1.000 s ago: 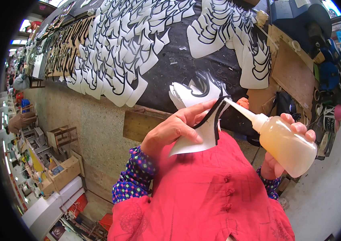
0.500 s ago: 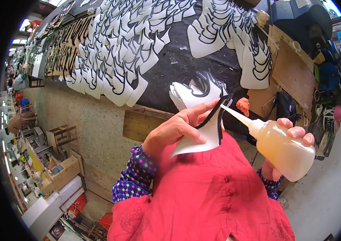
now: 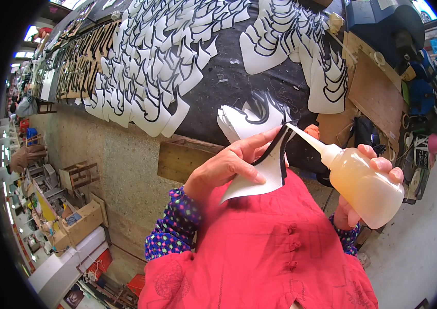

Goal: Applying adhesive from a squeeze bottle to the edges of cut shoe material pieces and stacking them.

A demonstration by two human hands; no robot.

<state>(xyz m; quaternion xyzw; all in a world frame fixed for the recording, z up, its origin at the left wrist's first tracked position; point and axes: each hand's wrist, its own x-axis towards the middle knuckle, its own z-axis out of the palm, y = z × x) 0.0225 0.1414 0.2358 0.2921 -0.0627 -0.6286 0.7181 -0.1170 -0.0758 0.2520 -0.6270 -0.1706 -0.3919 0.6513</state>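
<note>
My left hand point(image 3: 231, 166) pinches a white curved panel point(image 3: 265, 172) with black edging, which looks like a shoe-upper piece. Its thumb lies on the white face, and the index finger reaches toward the narrow upper end. In my right hand point(image 3: 381, 164) is a translucent squeeze bottle point(image 3: 365, 186) of pale amber liquid, tilted with its long white nozzle point(image 3: 306, 136) pointing up and left. The nozzle tip is at the panel's black-edged upper corner; whether it touches, I cannot tell. Just beyond lies a small stack of similar panels point(image 3: 236, 123).
Rows of overlapping white black-edged panels point(image 3: 151, 67) cover much of the dark table point(image 3: 218, 95). More panel stacks point(image 3: 326, 95) lie at the far right. An orange lump point(image 3: 312, 131) sits partly behind the nozzle. Brown boards point(image 3: 375, 95) and a blue machine point(image 3: 383, 26) stand to the right.
The nozzle tip has shifted slightly up along the black edging to the panel's top corner. The panel has turned a little, and the bottle now covers part of the orange lump.
</note>
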